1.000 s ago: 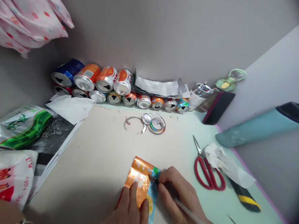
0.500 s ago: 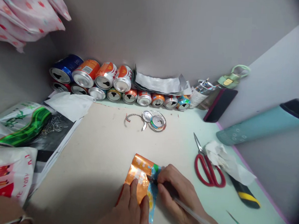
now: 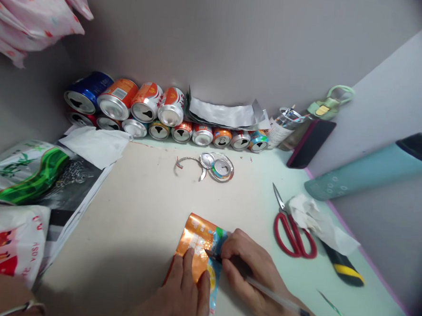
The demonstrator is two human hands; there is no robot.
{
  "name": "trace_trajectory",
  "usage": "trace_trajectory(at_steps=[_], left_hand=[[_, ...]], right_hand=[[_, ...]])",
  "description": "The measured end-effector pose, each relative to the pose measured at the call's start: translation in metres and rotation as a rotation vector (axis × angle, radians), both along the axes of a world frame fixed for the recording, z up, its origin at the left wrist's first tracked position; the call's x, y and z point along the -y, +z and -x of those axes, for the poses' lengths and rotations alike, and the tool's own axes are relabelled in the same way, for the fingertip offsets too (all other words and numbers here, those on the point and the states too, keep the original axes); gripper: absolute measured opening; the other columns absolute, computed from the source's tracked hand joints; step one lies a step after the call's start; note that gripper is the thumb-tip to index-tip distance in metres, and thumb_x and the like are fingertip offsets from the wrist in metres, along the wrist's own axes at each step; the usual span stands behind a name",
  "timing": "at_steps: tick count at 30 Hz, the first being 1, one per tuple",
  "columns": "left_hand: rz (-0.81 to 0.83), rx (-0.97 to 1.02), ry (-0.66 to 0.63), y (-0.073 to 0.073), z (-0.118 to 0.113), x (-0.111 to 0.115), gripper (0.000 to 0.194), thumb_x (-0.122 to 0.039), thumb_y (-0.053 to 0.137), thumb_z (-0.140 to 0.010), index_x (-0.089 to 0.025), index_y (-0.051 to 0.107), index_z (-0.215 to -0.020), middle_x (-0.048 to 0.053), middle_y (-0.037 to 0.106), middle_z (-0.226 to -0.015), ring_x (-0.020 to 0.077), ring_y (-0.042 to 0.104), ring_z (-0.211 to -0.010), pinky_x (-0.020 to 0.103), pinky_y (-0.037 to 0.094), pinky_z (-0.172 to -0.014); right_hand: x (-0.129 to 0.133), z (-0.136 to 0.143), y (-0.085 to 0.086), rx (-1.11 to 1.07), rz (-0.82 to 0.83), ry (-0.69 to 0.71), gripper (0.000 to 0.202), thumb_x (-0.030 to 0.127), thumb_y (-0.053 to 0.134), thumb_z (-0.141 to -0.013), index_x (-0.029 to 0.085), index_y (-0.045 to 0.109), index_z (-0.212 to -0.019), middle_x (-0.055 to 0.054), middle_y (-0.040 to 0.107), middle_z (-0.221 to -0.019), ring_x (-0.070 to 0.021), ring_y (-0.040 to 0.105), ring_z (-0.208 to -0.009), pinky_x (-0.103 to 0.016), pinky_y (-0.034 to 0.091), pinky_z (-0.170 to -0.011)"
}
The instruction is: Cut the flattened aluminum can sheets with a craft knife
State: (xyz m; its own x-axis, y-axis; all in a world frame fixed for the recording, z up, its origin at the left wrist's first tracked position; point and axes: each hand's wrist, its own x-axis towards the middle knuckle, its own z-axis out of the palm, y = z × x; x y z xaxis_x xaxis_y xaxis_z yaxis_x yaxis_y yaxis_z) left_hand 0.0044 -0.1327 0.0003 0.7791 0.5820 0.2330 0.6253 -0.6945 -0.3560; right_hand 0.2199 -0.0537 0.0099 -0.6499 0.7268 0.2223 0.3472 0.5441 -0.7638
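An orange and blue printed sheet (image 3: pixel 196 233), shiny like can metal, lies on the table near the front middle. My left hand (image 3: pixel 185 290) rests flat on its lower part, fingers stretched out and pressing it down. In my right hand (image 3: pixel 252 270) is a pen (image 3: pixel 277 301) with a clear barrel, gripped between thumb and fingers. The pen's dark tip touches the orange face of the sheet, just right of my left fingertips.
Stacked cans (image 3: pixel 146 101) line the wall. Cut can ends (image 3: pixel 222 168) lie mid-table. On the right are red-handled scissors (image 3: pixel 289 234), crumpled tissue (image 3: pixel 302 213), a black-yellow tool handle (image 3: pixel 343 271) and a blue bottle (image 3: pixel 367 167). A crushed green can (image 3: pixel 27 173) is left.
The pen tip has shifted slightly left on the sheet. The whole view has moved a little; my left hand still presses the sheet.
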Motion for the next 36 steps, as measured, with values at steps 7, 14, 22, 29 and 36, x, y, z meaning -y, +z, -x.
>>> trace_trajectory(at_steps=[7, 14, 22, 29, 36], left_hand=[[0.021, -0.001, 0.027, 0.003, -0.003, 0.002, 0.029, -0.025, 0.052, -0.101, -0.014, 0.071, -0.121, 0.011, 0.080, -0.105, 0.0291, 0.072, -0.109, 0.045, 0.042, -0.097], [0.074, -0.019, 0.052, 0.007, -0.004, 0.005, 0.032, -0.031, 0.059, -0.100, -0.016, 0.070, -0.126, 0.013, 0.079, -0.111, 0.0288, 0.070, -0.111, 0.043, 0.044, -0.098], [0.076, -0.014, 0.017, 0.009, 0.000, 0.003, 0.035, -0.029, 0.062, -0.097, -0.012, 0.069, -0.127, 0.014, 0.079, -0.108, 0.0308, 0.070, -0.110, 0.045, 0.044, -0.098], [0.030, 0.051, -0.041, 0.001, 0.001, -0.005, 0.032, -0.033, 0.053, -0.099, -0.014, 0.069, -0.118, 0.008, 0.075, -0.113, 0.0294, 0.068, -0.102, 0.045, 0.044, -0.096], [-0.035, 0.083, -0.007, -0.005, 0.004, -0.014, 0.040, -0.023, 0.045, -0.099, -0.009, 0.065, -0.131, 0.014, 0.069, -0.134, 0.0275, 0.061, -0.111, 0.042, 0.040, -0.096]], right_hand=[[-0.001, -0.003, 0.000, 0.003, 0.058, 0.030, 0.013, 0.015, 0.051, -0.100, 0.024, 0.051, -0.091, 0.000, 0.055, -0.081, -0.0164, 0.050, -0.072, -0.029, 0.039, -0.063], [-0.002, -0.004, 0.008, 0.014, 0.107, 0.063, 0.015, 0.016, 0.050, -0.100, 0.024, 0.052, -0.088, 0.000, 0.056, -0.081, -0.0170, 0.050, -0.074, -0.030, 0.040, -0.064], [-0.005, -0.002, 0.023, 0.015, 0.206, 0.079, 0.017, 0.017, 0.052, -0.097, 0.022, 0.053, -0.081, -0.002, 0.056, -0.080, -0.0167, 0.052, -0.071, -0.029, 0.041, -0.061], [-0.012, -0.009, 0.002, -0.291, 0.524, -0.116, 0.029, 0.041, 0.061, -0.098, 0.020, 0.057, -0.079, -0.001, 0.058, -0.075, -0.0170, 0.052, -0.069, -0.028, 0.042, -0.061], [-0.012, -0.007, 0.000, -0.261, 0.415, -0.333, 0.028, 0.039, 0.062, -0.098, 0.019, 0.059, -0.078, 0.001, 0.055, -0.069, -0.0139, 0.046, -0.061, -0.025, 0.037, -0.055]])
